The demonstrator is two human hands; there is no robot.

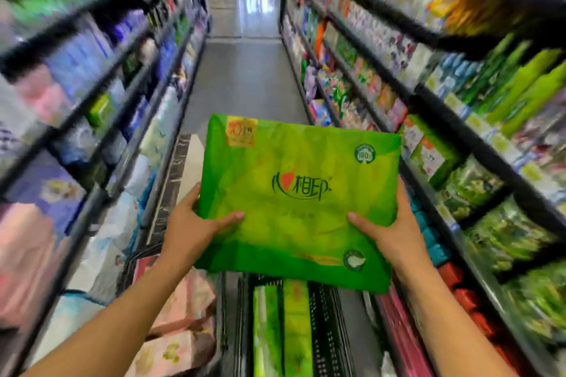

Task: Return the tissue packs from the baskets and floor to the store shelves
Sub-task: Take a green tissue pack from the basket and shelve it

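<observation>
A large green tissue pack point(297, 193) with dark lettering is held flat in front of me, above the aisle floor. My left hand point(196, 229) grips its lower left edge, thumb on top. My right hand point(389, 226) grips its lower right edge the same way. Below the pack stands a black basket point(324, 327) with more green tissue packs point(281, 330) upright in it. Left of that basket lie pink tissue packs point(180, 324).
Dark store shelves point(459, 107) full of green and mixed packs line the right side. Shelves point(101, 95) with blue, pink and white packs line the left. A narrow grey aisle floor point(245, 70) runs ahead between them. The edges of the view are blurred.
</observation>
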